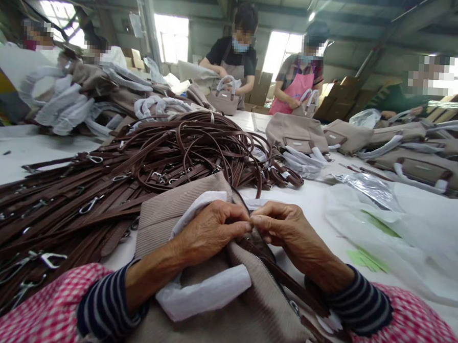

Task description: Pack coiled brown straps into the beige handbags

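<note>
A taupe ribbed handbag (165, 214) lies in front of me on the white table (312, 201), its handles wrapped in white paper (207, 290). My left hand (206, 229) and my right hand (283, 228) meet at the bag's top, fingers pinched together on a small part near the zipper and the brown strap (285, 279). What the fingertips hold is too small to name. The strap runs down the bag's right side toward me.
A big heap of brown leather straps with metal clips (98, 185) covers the table to my left. Clear plastic bags (398, 236) lie at right. More taupe bags (298, 131) sit farther back, where several people stand working on bags.
</note>
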The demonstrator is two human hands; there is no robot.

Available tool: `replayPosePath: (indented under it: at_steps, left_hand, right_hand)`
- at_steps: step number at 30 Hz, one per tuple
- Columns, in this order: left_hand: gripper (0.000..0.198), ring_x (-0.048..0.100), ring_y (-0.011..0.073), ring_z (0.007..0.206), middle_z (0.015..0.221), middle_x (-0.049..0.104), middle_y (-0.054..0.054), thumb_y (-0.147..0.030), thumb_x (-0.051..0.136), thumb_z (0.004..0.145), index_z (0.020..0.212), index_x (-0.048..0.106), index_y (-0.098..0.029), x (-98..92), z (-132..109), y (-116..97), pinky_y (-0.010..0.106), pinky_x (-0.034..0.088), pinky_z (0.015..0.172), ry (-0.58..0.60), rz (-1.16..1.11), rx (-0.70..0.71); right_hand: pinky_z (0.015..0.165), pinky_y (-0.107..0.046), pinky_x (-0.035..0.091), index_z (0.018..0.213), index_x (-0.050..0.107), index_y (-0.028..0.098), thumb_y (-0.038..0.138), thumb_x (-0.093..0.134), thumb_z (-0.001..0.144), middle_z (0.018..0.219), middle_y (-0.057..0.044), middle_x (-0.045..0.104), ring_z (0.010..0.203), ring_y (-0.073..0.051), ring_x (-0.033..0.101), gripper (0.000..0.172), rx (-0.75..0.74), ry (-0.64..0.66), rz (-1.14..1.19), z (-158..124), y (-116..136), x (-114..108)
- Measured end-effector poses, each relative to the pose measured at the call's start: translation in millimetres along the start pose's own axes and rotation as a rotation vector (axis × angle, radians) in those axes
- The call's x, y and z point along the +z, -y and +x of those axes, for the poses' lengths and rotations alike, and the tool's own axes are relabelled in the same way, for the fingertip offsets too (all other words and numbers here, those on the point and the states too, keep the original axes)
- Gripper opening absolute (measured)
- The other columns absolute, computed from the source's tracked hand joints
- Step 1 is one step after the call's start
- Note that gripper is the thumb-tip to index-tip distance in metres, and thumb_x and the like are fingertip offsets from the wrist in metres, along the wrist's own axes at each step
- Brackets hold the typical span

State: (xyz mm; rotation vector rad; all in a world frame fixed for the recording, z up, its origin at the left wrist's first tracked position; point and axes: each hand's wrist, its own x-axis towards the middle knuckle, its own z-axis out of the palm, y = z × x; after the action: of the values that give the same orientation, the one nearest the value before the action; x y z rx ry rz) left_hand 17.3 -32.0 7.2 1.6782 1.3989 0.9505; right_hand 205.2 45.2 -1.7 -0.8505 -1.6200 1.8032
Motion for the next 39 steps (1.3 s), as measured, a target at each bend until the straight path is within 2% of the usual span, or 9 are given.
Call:
replayPosePath:
  at_steps: [3,5,11,17,20,25,29,34,39]
  left_hand:
    - [0.023,0.053,0.0132,0.069,0.071,0.062,-0.003,-0.031,0.058,0.091,0.076,0.071,-0.019,1.0,-1.8,-2.6,0.024,0.036,0.063,-0.003,0.030,-0.039]
    - [0.027,0.057,0.0152,0.072,0.074,0.066,-0.003,-0.035,0.056,0.093,0.077,0.071,-0.020,1.1,-3.1,-2.5,0.025,0.038,0.065,-0.009,0.068,-0.056]
    - [0.034,0.068,0.0245,0.089,0.092,0.076,0.002,-0.050,0.057,0.093,0.092,0.080,-0.024,0.6,-2.0,12.2,0.028,0.049,0.077,-0.017,0.071,-0.063]
    - [0.037,0.071,0.0250,0.091,0.099,0.078,0.002,-0.058,0.061,0.093,0.099,0.081,-0.027,1.4,-2.2,22.4,0.027,0.053,0.075,-0.049,0.118,-0.099]
    - [0.040,0.072,0.0241,0.092,0.101,0.078,0.001,-0.061,0.057,0.095,0.102,0.080,-0.029,0.7,-3.5,25.6,0.027,0.054,0.079,-0.014,0.127,-0.099]
    - [0.041,0.071,0.0233,0.092,0.099,0.077,0.001,-0.059,0.050,0.098,0.102,0.077,-0.030,0.6,-6.3,31.2,0.026,0.054,0.081,-0.051,0.277,0.004]
    - [0.041,0.071,0.0228,0.087,0.093,0.077,0.001,-0.057,0.046,0.099,0.097,0.075,-0.028,1.7,-8.7,19.1,0.027,0.052,0.076,-0.033,0.304,-0.010]
    - [0.033,0.066,0.0206,0.077,0.082,0.075,0.000,-0.047,0.050,0.097,0.086,0.072,-0.024,1.4,-10.0,-3.7,0.029,0.045,0.070,-0.083,0.322,-0.007]
    - [0.029,0.063,0.0176,0.075,0.078,0.072,-0.001,-0.038,0.053,0.097,0.078,0.069,-0.021,4.8,-10.1,-8.0,0.028,0.042,0.071,-0.127,0.276,0.011]
  right_hand:
    - [0.046,-0.019,0.030,0.073,0.075,0.013,0.039,0.089,0.071,0.059,0.001,0.062,0.049,-0.007,0.047,0.029,-0.026,0.015,0.009,-1.0,3.5,2.7]
    - [0.045,-0.019,0.031,0.071,0.075,0.013,0.041,0.089,0.071,0.056,0.002,0.060,0.047,-0.006,0.046,0.031,-0.059,0.022,0.016,-1.8,6.5,5.6]
    - [0.044,-0.020,0.034,0.067,0.073,0.014,0.047,0.089,0.070,0.056,0.003,0.060,0.046,-0.007,0.047,0.038,-0.119,-0.016,0.055,-0.1,1.0,12.3]
    - [0.047,-0.020,0.036,0.073,0.076,0.013,0.047,0.085,0.076,0.061,0.001,0.063,0.051,-0.008,0.052,0.035,-0.212,0.000,0.041,-1.9,-9.0,10.4]
    - [0.044,-0.019,0.034,0.076,0.075,0.014,0.049,0.084,0.077,0.062,0.002,0.063,0.049,-0.007,0.051,0.036,-0.166,0.034,0.068,-2.6,-9.3,6.2]
    - [0.041,-0.018,0.033,0.079,0.073,0.014,0.047,0.091,0.066,0.070,0.000,0.068,0.052,-0.008,0.056,0.040,-0.037,0.026,0.159,0.3,-11.7,0.5]
    - [0.045,-0.019,0.032,0.073,0.069,0.014,0.043,0.090,0.068,0.060,0.003,0.063,0.048,-0.007,0.051,0.036,-0.073,0.017,0.158,-1.2,-9.0,5.0]
    - [0.049,-0.020,0.033,0.072,0.067,0.014,0.039,0.088,0.072,0.061,0.003,0.062,0.049,-0.006,0.048,0.033,-0.117,-0.011,0.187,-4.6,-5.5,16.5]
    - [0.047,-0.019,0.031,0.070,0.061,0.015,0.040,0.088,0.073,0.058,0.003,0.060,0.048,-0.006,0.046,0.037,-0.081,0.007,0.264,-5.4,-6.4,21.9]
